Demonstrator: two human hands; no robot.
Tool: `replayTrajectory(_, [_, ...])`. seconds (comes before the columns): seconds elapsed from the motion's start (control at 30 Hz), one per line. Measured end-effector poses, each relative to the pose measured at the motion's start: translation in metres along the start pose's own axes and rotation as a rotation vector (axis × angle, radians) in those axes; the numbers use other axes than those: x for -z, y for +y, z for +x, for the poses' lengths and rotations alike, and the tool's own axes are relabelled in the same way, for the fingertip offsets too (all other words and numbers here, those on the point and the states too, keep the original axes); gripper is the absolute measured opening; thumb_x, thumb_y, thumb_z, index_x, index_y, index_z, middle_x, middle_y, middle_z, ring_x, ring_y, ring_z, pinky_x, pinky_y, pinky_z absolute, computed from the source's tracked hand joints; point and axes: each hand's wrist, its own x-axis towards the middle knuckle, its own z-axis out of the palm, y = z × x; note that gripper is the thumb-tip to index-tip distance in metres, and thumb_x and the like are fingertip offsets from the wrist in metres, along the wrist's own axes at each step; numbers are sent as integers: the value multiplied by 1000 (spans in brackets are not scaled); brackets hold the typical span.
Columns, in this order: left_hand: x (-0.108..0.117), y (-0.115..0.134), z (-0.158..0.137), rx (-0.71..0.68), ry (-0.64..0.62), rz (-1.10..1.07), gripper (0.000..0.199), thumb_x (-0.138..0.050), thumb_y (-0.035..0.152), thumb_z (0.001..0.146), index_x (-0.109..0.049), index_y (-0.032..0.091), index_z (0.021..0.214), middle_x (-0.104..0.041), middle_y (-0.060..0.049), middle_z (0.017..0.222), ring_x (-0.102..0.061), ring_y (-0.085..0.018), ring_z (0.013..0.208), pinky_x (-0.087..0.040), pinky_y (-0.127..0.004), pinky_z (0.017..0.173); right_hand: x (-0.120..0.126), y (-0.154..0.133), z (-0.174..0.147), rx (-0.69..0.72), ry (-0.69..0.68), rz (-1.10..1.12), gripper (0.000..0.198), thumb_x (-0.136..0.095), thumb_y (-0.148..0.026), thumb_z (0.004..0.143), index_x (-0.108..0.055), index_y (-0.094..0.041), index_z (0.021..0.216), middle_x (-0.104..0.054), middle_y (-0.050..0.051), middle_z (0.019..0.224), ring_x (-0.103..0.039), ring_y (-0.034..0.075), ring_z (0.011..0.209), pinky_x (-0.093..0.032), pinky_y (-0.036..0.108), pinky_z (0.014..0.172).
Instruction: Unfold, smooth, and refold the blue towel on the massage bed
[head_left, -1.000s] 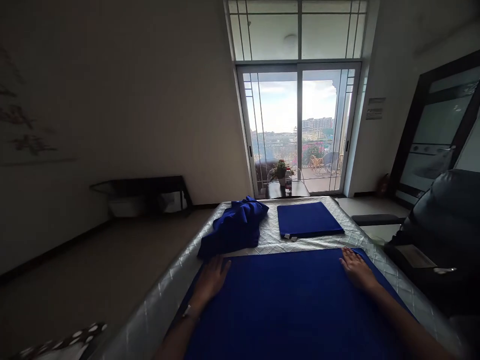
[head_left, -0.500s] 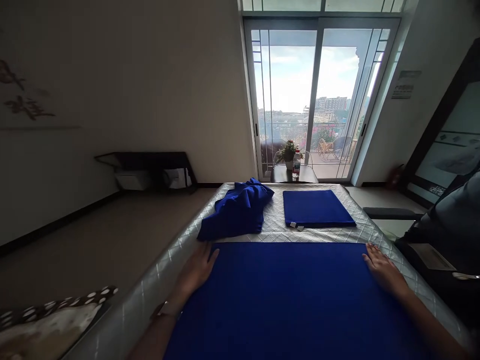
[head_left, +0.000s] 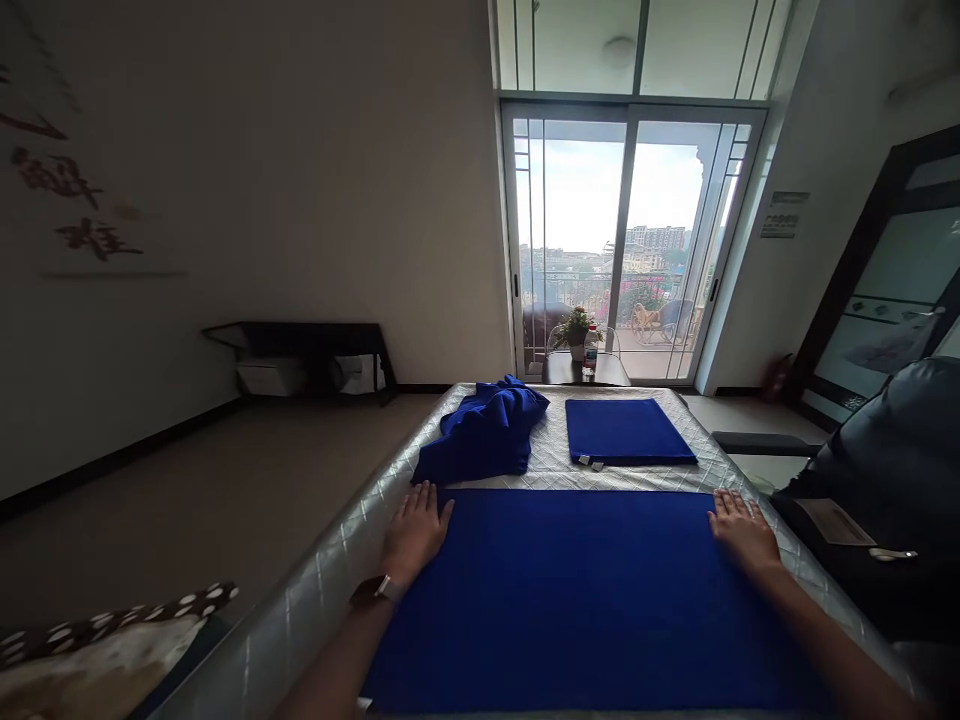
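Note:
A large blue cloth [head_left: 585, 600] lies spread flat on the silver quilted table cover [head_left: 551, 450]. Fingers stretched out, my left hand [head_left: 417, 530] rests at its far left corner. My right hand [head_left: 744, 530] lies flat at the far right corner, also open. Beyond the cloth's far edge, a crumpled blue cloth [head_left: 487, 430] sits on the left. To the right of that is a neatly folded blue cloth [head_left: 630, 430] with small white tags on its near edge.
A small table [head_left: 555, 370] with a potted plant [head_left: 576, 330] and a bottle [head_left: 590, 350] stands before the sliding glass door. On the right is a dark chair [head_left: 900, 470]; a low black shelf [head_left: 315, 345] is along the left wall. A polka-dot fabric [head_left: 120, 620] shows lower left.
My view has tilted up, so more of the spread cloth's near edge shows. Both hands remain flat at the far corners, the left one shifted slightly.

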Motion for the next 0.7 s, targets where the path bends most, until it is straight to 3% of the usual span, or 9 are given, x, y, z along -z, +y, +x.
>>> replayTrajectory(0.07, [10,22,-4,-70,31,3,68,-28,45,102,-49,0,148,-47,-23,157,-37,-34,151,-30,-50,123,11,-26,-7,71,27,15,64,-22,-23,97,-40,-2,154,-36,22,163,-24,28,156,-6,46,128])
replayTrajectory(0.17, [18,82,-20,-281,33,-96,61,-27,36,104,-51,1,148,-49,-22,156,-41,-31,149,-34,-46,122,16,-88,-26,234,30,64,62,-25,-32,100,-41,-8,156,-38,14,164,-27,23,155,-13,38,128])
replayTrajectory(0.3, [9,175,-57,-510,16,-253,57,-27,41,107,-46,14,154,-48,-16,158,-40,-28,150,-38,-50,120,9,-171,-61,489,-64,256,66,-19,-42,103,-34,-10,159,-31,11,166,-23,23,156,-17,41,128])
replayTrajectory(0.4, [1,213,-78,-564,-28,-298,60,-21,44,108,-44,13,155,-45,-16,160,-36,-27,152,-36,-50,122,3,-200,-76,539,-156,315,65,-17,-35,102,-29,-10,161,-24,10,169,-17,22,158,-13,43,128])
replayTrajectory(0.47, [2,218,-83,-550,-71,-301,63,-18,47,108,-43,13,155,-44,-16,161,-35,-27,152,-34,-50,124,2,-202,-79,519,-195,331,65,-16,-34,102,-26,-9,161,-21,10,169,-14,21,158,-10,42,129])
replayTrajectory(0.57, [8,205,-81,-514,-145,-299,70,-19,55,107,-40,11,156,-41,-16,162,-33,-27,153,-31,-49,125,4,-192,-77,478,-222,344,69,-16,-44,102,-23,-10,162,-19,9,170,-12,21,158,-9,42,129])
replayTrajectory(0.7, [11,151,-71,-432,-205,-262,69,-22,56,106,-38,14,158,-37,-15,164,-30,-27,154,-29,-50,125,1,-147,-70,393,-214,315,73,-17,-52,102,-24,-11,162,-20,8,170,-12,21,158,-10,43,129])
